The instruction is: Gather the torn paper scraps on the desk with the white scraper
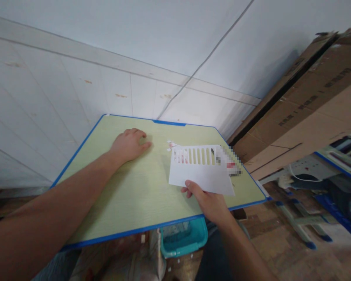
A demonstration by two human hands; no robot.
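My right hand (209, 201) pinches the near edge of a white sheet of paper (199, 177), thumb on top. A row of several narrow slots with rounded ends is cut through the sheet's far half, and the tabletop shows through them. Beyond and under its far left corner lie small white paper scraps (171, 144), some with reddish marks. A partly blurred item with a red patch (231, 165) lies at the sheet's right. My left hand (131, 144) rests on the left part of the table, fingers loosely curved and thumb apart, holding nothing.
The pale yellow-green table (128, 203) has a blue rim and stands against a white panelled wall (105, 89). Large cardboard boxes (307, 105) lean at the right. A teal bin (184, 238) sits below the front edge. Another desk's metal legs (301, 222) are at the far right.
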